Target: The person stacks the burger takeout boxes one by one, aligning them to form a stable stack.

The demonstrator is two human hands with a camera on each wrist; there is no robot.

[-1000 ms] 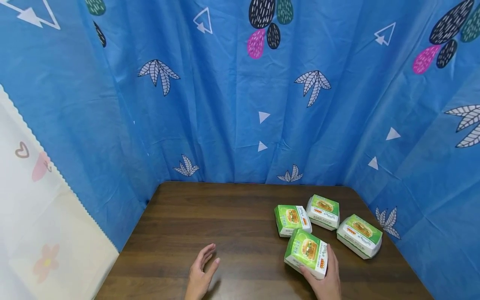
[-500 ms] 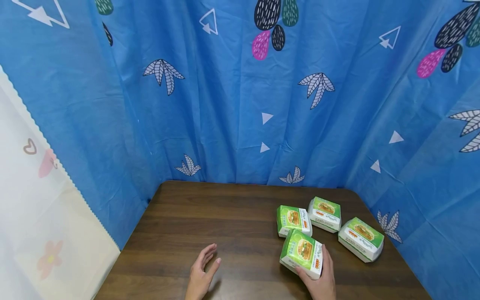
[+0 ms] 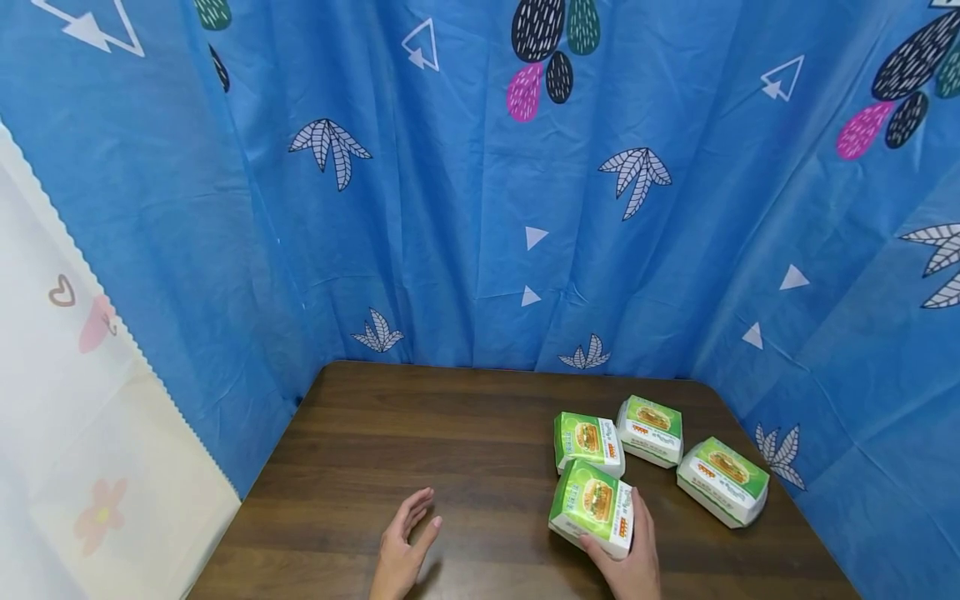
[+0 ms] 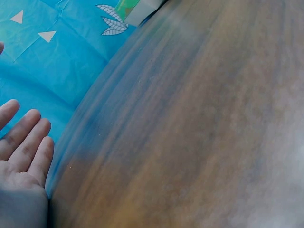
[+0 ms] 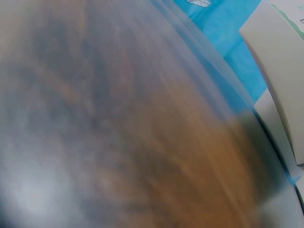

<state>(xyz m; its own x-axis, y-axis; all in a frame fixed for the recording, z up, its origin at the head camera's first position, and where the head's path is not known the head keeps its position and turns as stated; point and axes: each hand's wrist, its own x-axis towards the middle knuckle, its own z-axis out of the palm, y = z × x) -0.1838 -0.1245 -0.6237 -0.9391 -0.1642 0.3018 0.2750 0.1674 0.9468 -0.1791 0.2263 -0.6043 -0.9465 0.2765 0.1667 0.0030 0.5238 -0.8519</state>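
My right hand [image 3: 632, 557] grips a green-and-white burger box [image 3: 592, 505] by its right end, thumb at the front and fingers behind. The box is tilted and overlaps the corner of a second burger box [image 3: 589, 442] just behind it. White cardboard walls of a box [image 5: 278, 71] fill the right edge of the right wrist view, where the hand is out of sight. My left hand [image 3: 405, 540] hovers at the near side of the table, holding nothing, its fingers [image 4: 29, 142] loosely extended.
Two more burger boxes stand at the right, one farther back [image 3: 651, 429] and one near the table's right edge [image 3: 723, 481]. The brown wooden table [image 3: 420, 425] is backed by a blue patterned curtain [image 3: 450, 208], with a pale cloth [image 3: 90, 400] at the left.
My right hand has carried the gripped burger box a little to the left. The left hand stays put. The head view has shifted slightly.
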